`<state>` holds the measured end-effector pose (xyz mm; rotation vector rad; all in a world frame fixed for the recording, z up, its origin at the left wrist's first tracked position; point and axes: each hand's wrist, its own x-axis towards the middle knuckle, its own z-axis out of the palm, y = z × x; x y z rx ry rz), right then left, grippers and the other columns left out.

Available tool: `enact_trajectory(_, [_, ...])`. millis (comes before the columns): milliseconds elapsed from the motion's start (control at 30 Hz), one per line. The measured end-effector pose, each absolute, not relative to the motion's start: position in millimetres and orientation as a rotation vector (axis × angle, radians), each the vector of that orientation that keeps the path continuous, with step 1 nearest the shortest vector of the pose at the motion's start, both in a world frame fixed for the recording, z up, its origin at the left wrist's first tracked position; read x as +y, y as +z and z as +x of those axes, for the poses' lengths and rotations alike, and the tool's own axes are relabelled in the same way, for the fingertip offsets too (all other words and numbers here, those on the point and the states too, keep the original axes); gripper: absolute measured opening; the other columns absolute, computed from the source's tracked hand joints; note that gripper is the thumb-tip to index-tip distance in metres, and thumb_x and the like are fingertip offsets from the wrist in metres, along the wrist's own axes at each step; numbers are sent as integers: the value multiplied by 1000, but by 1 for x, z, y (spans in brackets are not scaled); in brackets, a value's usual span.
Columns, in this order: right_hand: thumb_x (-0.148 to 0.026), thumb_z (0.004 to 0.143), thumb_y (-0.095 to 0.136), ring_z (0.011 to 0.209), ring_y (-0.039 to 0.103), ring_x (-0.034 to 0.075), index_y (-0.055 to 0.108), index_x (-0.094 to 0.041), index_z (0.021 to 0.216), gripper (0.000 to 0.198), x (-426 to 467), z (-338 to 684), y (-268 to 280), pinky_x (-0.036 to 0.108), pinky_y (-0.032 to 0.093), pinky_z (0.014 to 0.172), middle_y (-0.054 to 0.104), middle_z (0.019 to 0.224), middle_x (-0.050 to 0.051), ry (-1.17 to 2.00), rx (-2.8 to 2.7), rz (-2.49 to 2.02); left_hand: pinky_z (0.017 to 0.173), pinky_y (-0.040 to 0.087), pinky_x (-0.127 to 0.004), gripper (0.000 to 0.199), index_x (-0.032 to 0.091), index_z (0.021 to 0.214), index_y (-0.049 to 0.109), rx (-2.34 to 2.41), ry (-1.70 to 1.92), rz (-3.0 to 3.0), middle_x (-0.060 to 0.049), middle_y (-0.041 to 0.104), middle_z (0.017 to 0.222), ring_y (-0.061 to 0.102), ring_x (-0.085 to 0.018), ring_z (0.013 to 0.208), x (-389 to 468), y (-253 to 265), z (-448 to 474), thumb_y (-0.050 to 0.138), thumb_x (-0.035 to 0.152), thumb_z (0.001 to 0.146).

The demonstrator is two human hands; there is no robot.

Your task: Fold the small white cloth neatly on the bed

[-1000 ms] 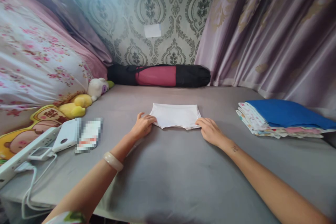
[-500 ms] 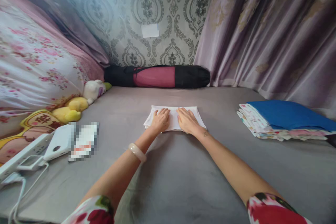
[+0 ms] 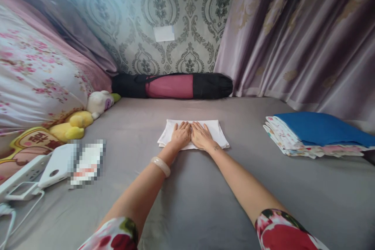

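Observation:
A folded white cloth (image 3: 215, 131) lies flat on the grey bed sheet (image 3: 202, 187) in front of me, its layers showing at the left and right edges. My left hand (image 3: 181, 134) rests palm down on the middle of it, fingers stretched out and pointing away from me. Right beside it, my right hand (image 3: 202, 134) lies flat on the same cloth, fingers extended. The two hands nearly touch at the centre. Parts of the cloth are hidden under both palms.
To the right sits a stack of folded fabrics (image 3: 325, 133) with a blue piece on top. A long black and pink bag (image 3: 170, 86) lies along the wall. At left are plush toys (image 3: 99, 103), a white power bank (image 3: 57, 166), a power strip (image 3: 26, 175) and cables.
My hands have slid inward over the white cloth, from a gap apart to almost touching at its middle. The view has shifted slightly.

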<state>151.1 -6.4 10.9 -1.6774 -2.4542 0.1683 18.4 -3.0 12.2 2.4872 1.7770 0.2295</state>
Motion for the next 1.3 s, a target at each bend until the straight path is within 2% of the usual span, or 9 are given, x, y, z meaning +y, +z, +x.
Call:
enact_trajectory(367, [-23, 98, 27, 145, 20, 23, 32, -4, 150, 56, -2, 157, 14, 49, 10, 120, 28, 157, 12, 177, -2367, -1776, 119, 19, -55, 47, 14, 139, 45, 1916, 265, 2480, -13, 42, 151, 29, -28, 144, 2, 8, 14, 23, 34, 102])
enact_trajectory(567, [-26, 98, 28, 145, 19, 23, 35, -5, 149, 55, -4, 161, 10, 50, 10, 119, 29, 156, 11, 172, -2331, -1832, 118, 21, -55, 53, 16, 145, 39, 1938, 210, 2388, -13, 37, 154, 29, -29, 144, 2, 6, 13, 22, 40, 102])
enact_trajectory(700, [-26, 99, 28, 146, 19, 23, 35, -8, 150, 55, -3, 160, 7, 49, 9, 119, 29, 157, 10, 169, -2331, -1837, 119, 21, -54, 52, 17, 146, 38, 1955, 204, 2380, -11, 36, 155, 28, -29, 145, 1, 7, 13, 23, 41, 101])
enact_trajectory(867, [-26, 99, 28, 146, 18, 23, 34, -7, 150, 55, -2, 161, 9, 49, 9, 120, 27, 157, 10, 190, -2340, -1842, 118, 22, -55, 52, 13, 144, 39, 1935, 176, 2390, -14, 36, 154, 29, -30, 144, -1, 14, 14, 23, 39, 102])
enact_trajectory(1100, [-25, 99, 27, 146, 18, 25, 34, -7, 150, 54, -3, 172, 14, 51, 11, 119, 28, 157, 12, 167, -2295, -1908, 117, 23, -57, 52, 12, 139, 44, 2008, 269, 2416, -16, 42, 149, 33, -30, 141, -1, 11, 2, 20, 39, 102])
enact_trajectory(1300, [-25, 99, 26, 145, 21, 24, 35, -8, 149, 54, -4, 174, 11, 52, 13, 119, 29, 157, 11, 160, -2292, -1920, 117, 22, -57, 52, 15, 140, 43, 2027, 289, 2379, -16, 41, 151, 32, -30, 142, 3, 2, -3, 22, 42, 101])
